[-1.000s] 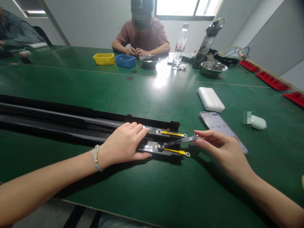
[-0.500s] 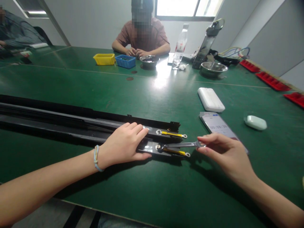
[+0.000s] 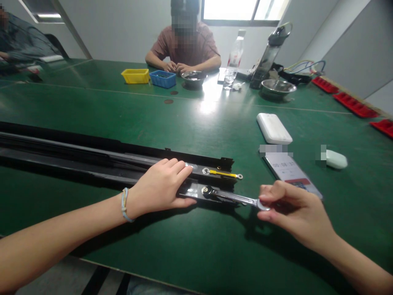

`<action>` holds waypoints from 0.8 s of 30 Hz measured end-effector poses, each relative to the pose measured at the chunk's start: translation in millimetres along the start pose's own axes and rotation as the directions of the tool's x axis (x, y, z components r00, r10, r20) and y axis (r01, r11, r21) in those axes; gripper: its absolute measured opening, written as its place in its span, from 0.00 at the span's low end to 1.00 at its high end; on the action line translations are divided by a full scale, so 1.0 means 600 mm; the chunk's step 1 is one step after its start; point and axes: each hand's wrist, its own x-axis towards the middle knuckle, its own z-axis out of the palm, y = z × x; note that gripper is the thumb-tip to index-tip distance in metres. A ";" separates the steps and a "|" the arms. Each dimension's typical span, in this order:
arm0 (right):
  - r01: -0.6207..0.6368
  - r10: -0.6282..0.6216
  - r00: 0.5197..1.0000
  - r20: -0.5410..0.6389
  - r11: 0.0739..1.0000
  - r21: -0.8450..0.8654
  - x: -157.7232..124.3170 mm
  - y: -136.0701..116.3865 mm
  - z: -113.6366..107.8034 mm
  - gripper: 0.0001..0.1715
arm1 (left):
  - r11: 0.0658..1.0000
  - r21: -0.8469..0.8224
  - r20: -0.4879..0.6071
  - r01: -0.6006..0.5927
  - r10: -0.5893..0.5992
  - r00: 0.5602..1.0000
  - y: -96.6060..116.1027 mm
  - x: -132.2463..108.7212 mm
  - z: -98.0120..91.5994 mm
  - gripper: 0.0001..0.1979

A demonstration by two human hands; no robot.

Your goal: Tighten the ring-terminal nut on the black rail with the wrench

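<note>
A long black metal rail (image 3: 129, 176) lies across the table, its right end under my left hand (image 3: 161, 184). The fingers wrap over it and the thumb presses along its near side. My right hand (image 3: 294, 209) pinches the end of a silver wrench (image 3: 235, 197) between thumb and fingers. The wrench's other end sits around a nut (image 3: 206, 190) on the rail's near strip. On the far strip, a yellow wire with ring terminals (image 3: 223, 174) is fastened at one end. The near strip's wire is mostly hidden under the wrench.
Right of the rail lie a phone (image 3: 290, 166), a white power bank (image 3: 274, 128) and a pale rounded case (image 3: 336, 159). At the back are a yellow bin (image 3: 135, 76), a blue bin (image 3: 163, 80), metal bowls (image 3: 278, 89) and bottles (image 3: 233, 61). A person (image 3: 184, 45) sits opposite.
My right hand has swung the wrench's free end toward me, around the nut, so it covers the near yellow wire. The left hand stays in place on the rail.
</note>
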 end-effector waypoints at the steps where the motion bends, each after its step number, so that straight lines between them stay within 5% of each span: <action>1: -0.009 0.009 1.000 0.003 1.000 -0.008 0.001 0.000 -0.001 0.15 | 1.000 -0.002 -0.001 -0.001 0.001 1.000 0.001 0.000 0.000 0.29; 24: -0.245 0.268 0.963 -0.037 0.923 0.297 0.024 0.026 -0.002 0.19 | 1.000 0.006 -0.018 -0.005 0.005 1.000 0.005 -0.002 0.001 0.29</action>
